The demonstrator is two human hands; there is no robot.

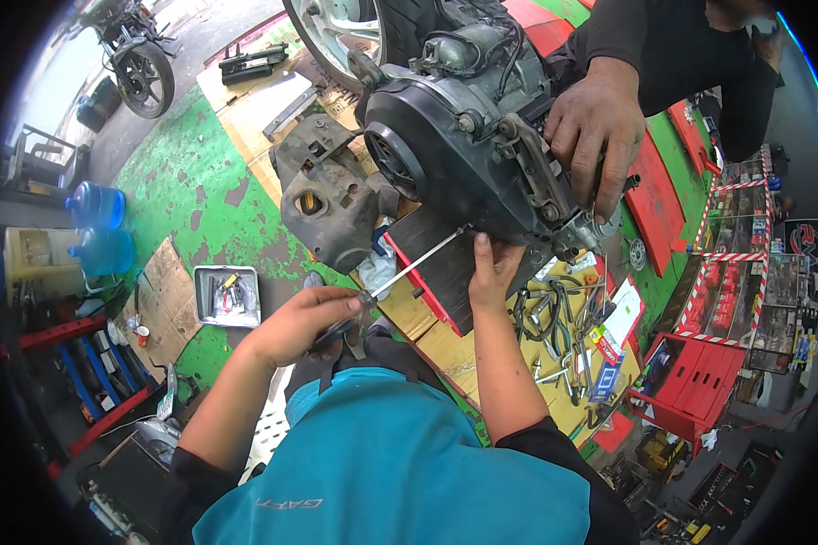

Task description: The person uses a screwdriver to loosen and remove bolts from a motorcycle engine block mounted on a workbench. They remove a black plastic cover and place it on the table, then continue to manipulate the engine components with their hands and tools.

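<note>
My left hand (304, 320) grips the dark handle of a long screwdriver (413, 263), whose metal shaft points up and right to the lower edge of a black scooter engine (445, 145). The engine lies on a wooden bench (427, 341). My right hand (493, 268) presses its fingers against the underside of the engine, just right of the screwdriver tip. Another person's hand (595, 123) in a black sleeve rests on the engine's right end.
A removed grey cover (323, 195) lies left of the engine. Pliers and several other tools (563, 318) are spread on the bench at right. A metal tray of small parts (227, 295) sits on the green floor. Blue water bottles (100, 227) stand far left, a red tool cart (691, 372) at right.
</note>
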